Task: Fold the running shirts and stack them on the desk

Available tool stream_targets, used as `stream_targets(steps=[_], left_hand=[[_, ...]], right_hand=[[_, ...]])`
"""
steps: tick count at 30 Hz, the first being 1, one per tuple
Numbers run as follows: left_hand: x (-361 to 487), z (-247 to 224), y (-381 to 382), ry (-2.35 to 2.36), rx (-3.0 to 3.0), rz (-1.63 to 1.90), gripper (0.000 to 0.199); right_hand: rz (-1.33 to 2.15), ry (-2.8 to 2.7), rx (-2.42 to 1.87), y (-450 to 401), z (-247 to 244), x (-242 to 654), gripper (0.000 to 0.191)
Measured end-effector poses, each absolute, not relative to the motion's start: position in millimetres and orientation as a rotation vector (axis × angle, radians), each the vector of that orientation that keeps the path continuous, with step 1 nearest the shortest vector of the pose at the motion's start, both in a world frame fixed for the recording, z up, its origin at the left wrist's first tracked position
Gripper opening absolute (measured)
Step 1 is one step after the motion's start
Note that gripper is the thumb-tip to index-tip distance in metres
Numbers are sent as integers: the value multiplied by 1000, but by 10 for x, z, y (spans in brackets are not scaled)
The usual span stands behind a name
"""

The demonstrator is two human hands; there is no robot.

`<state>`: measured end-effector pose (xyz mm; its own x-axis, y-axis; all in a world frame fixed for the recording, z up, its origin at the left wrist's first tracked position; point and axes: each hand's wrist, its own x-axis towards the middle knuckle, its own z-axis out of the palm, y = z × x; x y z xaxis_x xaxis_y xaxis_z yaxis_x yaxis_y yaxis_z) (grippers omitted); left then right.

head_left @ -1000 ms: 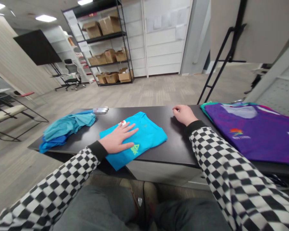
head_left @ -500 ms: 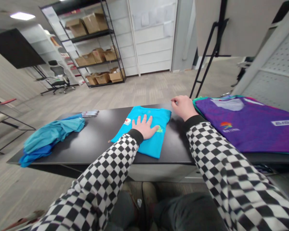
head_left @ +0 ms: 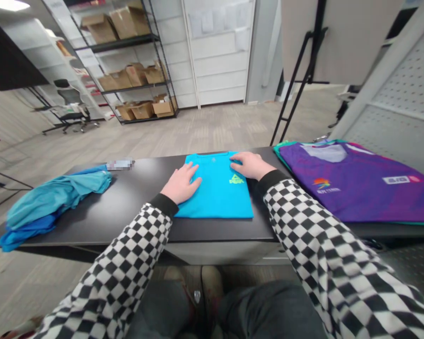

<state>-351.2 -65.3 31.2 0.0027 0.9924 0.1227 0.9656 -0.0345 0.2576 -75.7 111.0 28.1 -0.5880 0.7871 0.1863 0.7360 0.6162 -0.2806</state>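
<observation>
Squaring up the blue shirt [head_left: 215, 200] with both hands

Now laying the folded shirt flat and straight near the middle of the desk [head_left: 141, 197], no longer at a slant as half a second ago. Bringing the right hand [head_left: 250, 165] from just beside the cloth onto its upper right corner, and resting the left hand [head_left: 183, 184] on the left edge instead of mid-chest. Probably passing, by this look, from turning the shirt to evening its outline. Spreading the left fingers wide, holding the thumb apart, gripping nothing. Curling the right fingers loosely; not showing whether pinching any cloth.

Handling smooth, thin-looking fabric, forming a near-rectangle with a crisp lower edge, a neckline at the far side and lime-green lettering [head_left: 236, 179] at right. Contrasting with a limp teal and blue heap [head_left: 60, 193] at the desk's left end, bunching into soft ridges. Matching better with a purple shirt [head_left: 367, 188] at right, lying flat over green cloth [head_left: 281, 152].
</observation>
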Motion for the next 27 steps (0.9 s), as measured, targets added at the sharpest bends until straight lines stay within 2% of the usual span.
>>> stream_targets(steps=[3, 7, 9, 11, 15, 18, 23, 27], left_hand=[[-3793, 197, -789, 2019, 2169, 250, 82], [-3880, 183, -668, 2020, 2270, 481, 80], [-3898, 226, -461, 2007, 2306, 610, 77], [-3926, 265, -220, 1933, 2334, 584, 79], [-3981, 294, 108, 1830, 2257, 179, 91], [-3982, 310, 139, 1867, 2204, 48, 99], [-3774, 369, 187, 1976, 2403, 209, 87], [-3503, 336, 424, 1731, 2507, 210, 90]], right_hand=[[400, -2626, -1289, 1174, 187, -718, 62], [478, -2631, -1296, 1189, 151, -688, 82], [474, -2618, -1284, 1163, 169, -713, 84], [475, -2631, -1291, 1129, 193, -759, 79], [441, -2735, -1315, 1102, 214, -826, 83], [449, -2779, -1296, 1149, 203, -806, 90], [442, -2747, -1309, 1279, 157, -721, 102], [449, -2759, -1336, 1309, 137, -680, 112]])
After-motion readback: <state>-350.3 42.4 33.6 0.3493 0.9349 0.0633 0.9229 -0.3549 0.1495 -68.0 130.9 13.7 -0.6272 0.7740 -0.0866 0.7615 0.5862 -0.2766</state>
